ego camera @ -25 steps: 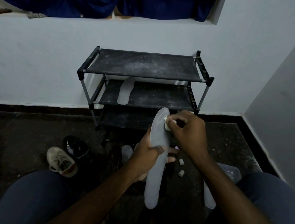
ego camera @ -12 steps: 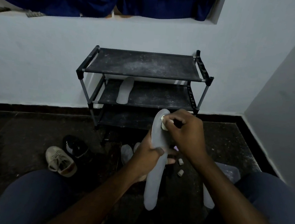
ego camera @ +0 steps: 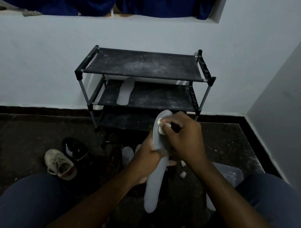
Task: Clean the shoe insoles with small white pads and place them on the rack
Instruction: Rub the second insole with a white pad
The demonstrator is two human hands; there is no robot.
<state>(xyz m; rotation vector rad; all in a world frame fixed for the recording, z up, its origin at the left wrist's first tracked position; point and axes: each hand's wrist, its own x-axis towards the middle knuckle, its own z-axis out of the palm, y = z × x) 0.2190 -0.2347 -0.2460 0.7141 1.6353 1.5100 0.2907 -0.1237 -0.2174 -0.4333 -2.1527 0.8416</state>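
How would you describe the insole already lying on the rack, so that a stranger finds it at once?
Find the black three-shelf rack against the white wall. On its middle shelf, toward the left, lies a flat grey insole. Unlike the second insole, gripped by the left hand in front of the rack, it lies alone and no hand touches it.

The right hand (ego camera: 184, 138) sweeps left and a touch lower on the grey insole (ego camera: 153, 186), dragging the white pad (ego camera: 160, 130) from the toe's right side to its left edge. The hand now covers more of the toe end. The pad perhaps looks more squashed, but the light is dim.
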